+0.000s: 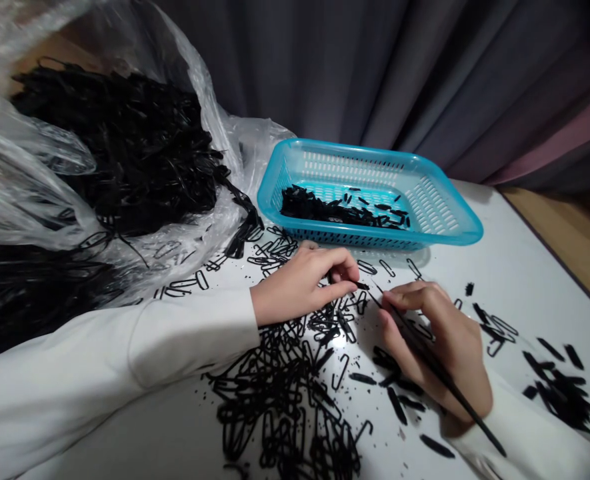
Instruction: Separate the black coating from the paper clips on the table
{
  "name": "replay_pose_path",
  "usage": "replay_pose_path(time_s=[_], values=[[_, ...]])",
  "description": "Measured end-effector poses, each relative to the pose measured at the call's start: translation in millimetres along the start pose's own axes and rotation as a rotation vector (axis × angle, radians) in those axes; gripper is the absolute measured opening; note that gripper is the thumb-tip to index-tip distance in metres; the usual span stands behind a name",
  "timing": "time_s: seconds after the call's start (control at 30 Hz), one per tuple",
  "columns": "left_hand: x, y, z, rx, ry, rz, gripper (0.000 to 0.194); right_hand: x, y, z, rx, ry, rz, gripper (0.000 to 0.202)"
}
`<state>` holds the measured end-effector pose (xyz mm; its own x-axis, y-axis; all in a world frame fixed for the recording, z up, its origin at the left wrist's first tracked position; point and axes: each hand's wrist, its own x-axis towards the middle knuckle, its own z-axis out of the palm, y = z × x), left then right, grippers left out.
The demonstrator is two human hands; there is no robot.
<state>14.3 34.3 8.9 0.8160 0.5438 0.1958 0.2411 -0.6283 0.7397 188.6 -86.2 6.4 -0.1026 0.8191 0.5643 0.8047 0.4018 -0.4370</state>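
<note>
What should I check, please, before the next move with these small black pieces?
1. Left hand has a small black piece pinched: ok.
2. Right hand grips the slender dark tool, thin end towards that piece: ok.
3. Thin end touching the piece: cannot tell, the detail is too fine.
4. Blue basket standing upright: ok, with black pieces lying inside.
5. White table free of loose bits around the hands: not ok, black loops lie scattered there.
</note>
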Motion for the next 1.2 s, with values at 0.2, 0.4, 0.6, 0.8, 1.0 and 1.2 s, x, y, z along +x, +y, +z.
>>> replay_pose_path(time_s=[0.2,0.4,0.6,0.8,1.0,1.2], values=[[-0.1,-0.3,0.1,-0.033,0.025,-0.003,0.006,0.6,0.6,0.7,0.003,-0.015,-0.017,0.015],[-0.1,1.3,-0.2,-0.052,0.039,0.02,0.009,0.2,0.8,1.0,0.01,-0.015,-0.01,0.016],[-1.4,1.9,-0.5,-0.018,0.049,0.064,0.016,-1.3,1.1,1.1,0.001,-0.039,-0.004,0.016],[-1.9,3.2,-1.0,0.006,0.033,0.123,0.014,-0.3,1.1,1.4,-0.043,-0.096,-0.004,0.013],[-3.1,4.5,2.8,0.041,0.061,0.076,0.012,1.2,2.4,4.0,-0.073,-0.128,-0.032,0.013],[-1.5,2.1,2.4,-0.059,0.153,-0.04,0.014,-0.6,-1.7,4.2,-0.022,-0.046,-0.048,0.015]])
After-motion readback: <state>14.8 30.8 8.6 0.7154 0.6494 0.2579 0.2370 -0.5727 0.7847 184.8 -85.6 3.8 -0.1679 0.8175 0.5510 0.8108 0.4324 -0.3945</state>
